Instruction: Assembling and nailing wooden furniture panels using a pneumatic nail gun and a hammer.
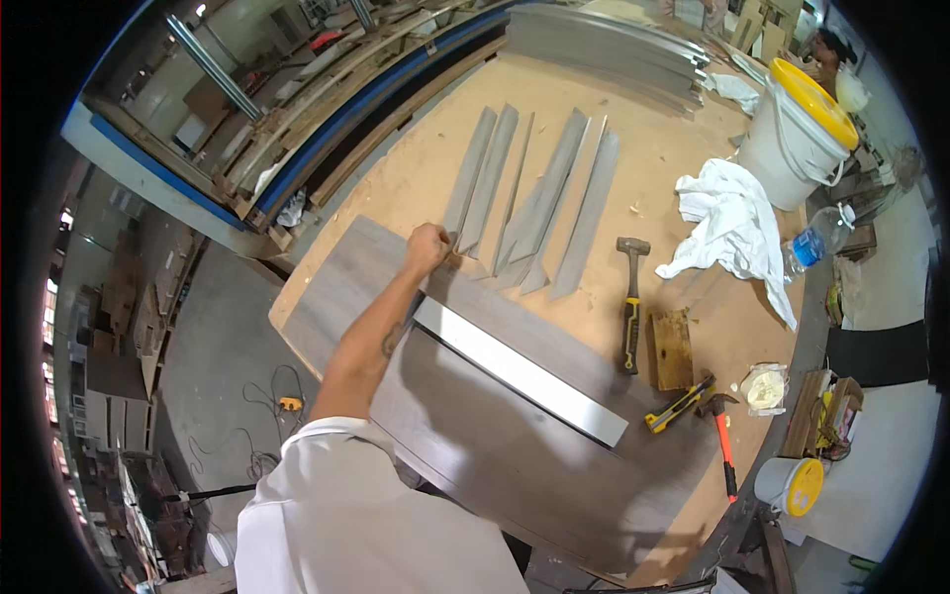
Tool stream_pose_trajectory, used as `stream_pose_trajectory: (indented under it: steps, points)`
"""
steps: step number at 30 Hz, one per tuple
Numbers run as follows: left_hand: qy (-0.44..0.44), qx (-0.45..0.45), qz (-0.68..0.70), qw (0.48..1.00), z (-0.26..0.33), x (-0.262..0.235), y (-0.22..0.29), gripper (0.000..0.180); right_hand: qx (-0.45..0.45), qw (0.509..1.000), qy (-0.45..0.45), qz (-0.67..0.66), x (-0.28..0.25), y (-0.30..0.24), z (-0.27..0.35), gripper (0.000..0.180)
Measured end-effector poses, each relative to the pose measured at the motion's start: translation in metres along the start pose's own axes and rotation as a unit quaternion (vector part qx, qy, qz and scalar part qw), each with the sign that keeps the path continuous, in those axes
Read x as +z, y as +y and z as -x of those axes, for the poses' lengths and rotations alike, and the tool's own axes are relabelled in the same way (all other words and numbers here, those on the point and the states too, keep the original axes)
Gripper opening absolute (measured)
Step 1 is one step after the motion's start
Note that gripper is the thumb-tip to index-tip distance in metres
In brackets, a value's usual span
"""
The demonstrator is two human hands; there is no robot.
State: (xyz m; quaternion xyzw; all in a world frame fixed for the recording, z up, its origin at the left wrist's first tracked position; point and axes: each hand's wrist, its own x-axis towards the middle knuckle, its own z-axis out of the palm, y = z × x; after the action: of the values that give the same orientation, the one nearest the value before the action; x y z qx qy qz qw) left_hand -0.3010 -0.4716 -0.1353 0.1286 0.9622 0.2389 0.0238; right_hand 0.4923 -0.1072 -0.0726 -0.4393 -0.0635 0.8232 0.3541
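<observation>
My left hand [427, 248] reaches forward over the table, its fingers closed at the near end of the leftmost grey wood-look strip [469, 178]. Several more grey strips [559, 183] with angled ends lie beside it to the right, roughly side by side. Nearer to me, a large grey wood-grain board [475, 406] covers the front of the table. A long metallic-white bar [520, 371] lies slantwise on that board, just right of my forearm. My right hand is out of view.
On the right are a hammer [630, 307], a wooden block [672, 350], a yellow-black cutter [679, 404], an orange-handled hammer [725, 450], a white cloth [727, 223], a white bucket [782, 148] and a bottle [819, 241]. Stacked grey profiles [604, 49] lie at the far edge.
</observation>
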Motion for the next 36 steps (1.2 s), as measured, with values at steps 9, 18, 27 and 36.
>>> stream_pose_trajectory:
  steps: [9, 18, 27, 36]
  points:
    - [-0.011, 0.211, 0.102, 0.972, 0.007, 0.005, 0.026, 0.035, -0.094, 0.988, 0.010, 0.121, 0.091, 0.079, 0.064, 0.042]
    - [0.005, 0.089, -0.114, 0.989, 0.005, 0.028, 0.077, 0.025, -0.066, 0.994, -0.084, 0.007, 0.112, 0.120, 0.087, 0.040]
    - [0.163, 0.004, 0.020, 0.986, 0.002, 0.068, 0.070, 0.019, -0.145, 0.984, -0.097, -0.045, 0.109, 0.152, 0.123, 0.044]
    - [0.147, -0.072, 0.069, 0.984, 0.002, 0.071, 0.056, 0.017, -0.186, 0.978, -0.022, -0.092, 0.086, 0.148, 0.140, 0.038]
